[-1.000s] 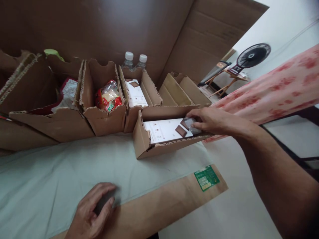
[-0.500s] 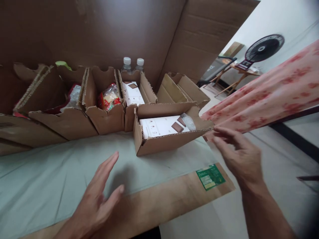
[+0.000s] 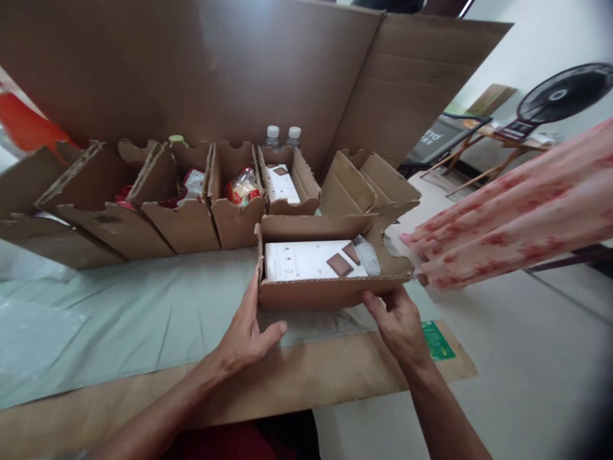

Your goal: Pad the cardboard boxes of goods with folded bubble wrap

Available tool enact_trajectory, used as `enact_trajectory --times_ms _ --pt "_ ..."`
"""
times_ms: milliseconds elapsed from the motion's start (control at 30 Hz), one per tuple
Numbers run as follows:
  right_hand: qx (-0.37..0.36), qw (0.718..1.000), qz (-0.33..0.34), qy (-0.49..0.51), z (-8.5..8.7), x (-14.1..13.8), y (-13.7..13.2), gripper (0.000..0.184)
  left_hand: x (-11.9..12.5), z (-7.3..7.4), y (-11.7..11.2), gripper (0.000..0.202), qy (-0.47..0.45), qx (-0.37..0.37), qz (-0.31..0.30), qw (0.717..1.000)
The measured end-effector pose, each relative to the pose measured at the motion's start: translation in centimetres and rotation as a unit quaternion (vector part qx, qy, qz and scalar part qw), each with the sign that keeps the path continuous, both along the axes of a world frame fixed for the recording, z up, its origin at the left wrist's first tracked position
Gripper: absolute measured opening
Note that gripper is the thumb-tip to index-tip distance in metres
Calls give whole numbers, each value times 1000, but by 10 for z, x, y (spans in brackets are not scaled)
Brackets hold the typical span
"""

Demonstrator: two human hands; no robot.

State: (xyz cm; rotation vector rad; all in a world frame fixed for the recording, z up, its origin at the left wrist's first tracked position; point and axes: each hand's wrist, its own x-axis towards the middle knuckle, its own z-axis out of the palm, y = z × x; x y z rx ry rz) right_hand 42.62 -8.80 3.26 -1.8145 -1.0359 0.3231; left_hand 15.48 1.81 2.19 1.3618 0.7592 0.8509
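Note:
A cardboard bin (image 3: 311, 295) lies lengthwise in front of me, its open top facing up. Inside it are a white box with brown squares printed on it (image 3: 306, 260) and a crumpled piece of clear plastic (image 3: 366, 257). My left hand (image 3: 249, 332) rests against the bin's left end, fingers straight along it and thumb stretched out free of the cardboard. At the lower right corner my right hand (image 3: 400, 322) grips the bin, thumb on the front wall; its other fingers are partly hidden under the end.
Behind stands a row of cardboard bins (image 3: 184, 223), one with a red food packet (image 3: 243, 186), another with a white box (image 3: 281, 184). Two capped bottles (image 3: 283, 135) stand behind them, before a tall cardboard panel (image 3: 268, 70). A floral curtain (image 3: 507, 214) hangs right.
Both hands have come in to the bin: my left hand moved up and right to its left end, my right hand moved left onto its right corner. The view has shifted left.

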Motion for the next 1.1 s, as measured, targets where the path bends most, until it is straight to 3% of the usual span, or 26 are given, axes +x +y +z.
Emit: enact_trajectory --times_ms 133,267,367,533,633,767,833,967,1033,1100 --pt "25 997 66 27 -5 -66 4 38 -69 -1 -24 65 72 -12 62 995" --pt "36 991 110 67 -7 -120 29 38 -113 -3 -16 67 69 -20 154 985" --pt "46 992 97 73 -6 -126 35 38 -108 3 -3 73 37 -3 171 985" --pt "108 993 21 48 5 -109 26 49 -78 19 3 87 -20 34 116 992" --pt "109 990 51 68 10 -125 38 51 -96 16 6 85 -21 24 133 991" --pt "63 983 151 87 14 -149 68 39 -126 13 18 80 -25 40 215 975" --pt "72 983 142 89 16 -144 73 40 -119 15 21 82 -30 54 213 975" --pt "135 985 65 86 16 -129 71 47 -96 19 21 92 -19 47 153 987" --pt "130 985 81 81 14 -138 74 45 -105 16 20 91 -14 30 169 985" --pt "106 982 139 77 13 -155 84 40 -126 12 21 86 -11 24 219 975"
